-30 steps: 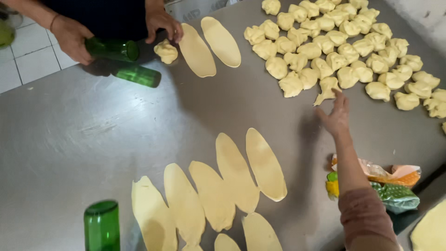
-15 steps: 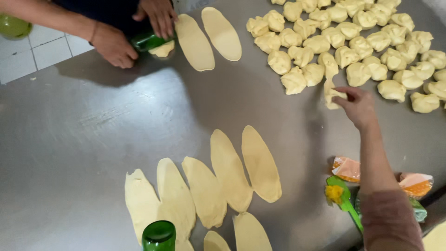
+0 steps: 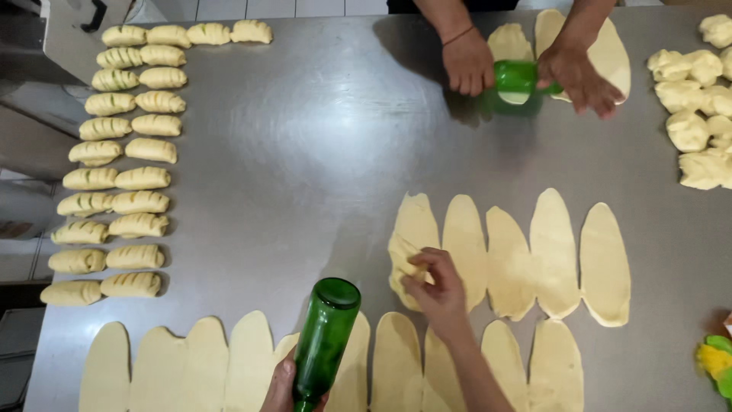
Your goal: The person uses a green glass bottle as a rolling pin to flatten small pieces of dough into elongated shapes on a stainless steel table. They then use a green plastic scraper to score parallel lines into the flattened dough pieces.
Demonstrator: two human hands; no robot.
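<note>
Bright, even overhead light on the steel tabletop [image 3: 305,191], with a soft white glare patch at its centre. Short, faint shadows sit under the green bottle [image 3: 324,343] near the tabletop's front edge. Focus is crisp mid-frame; slight softness and wide-angle bending creep in toward the tabletop's corners.

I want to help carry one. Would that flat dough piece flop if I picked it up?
Probably floppy: the flattened dough oval under the right hand already folds at its edge. It looks thin, so likely light and easy to tear or stretch. It may stick slightly to the steel table.
</note>
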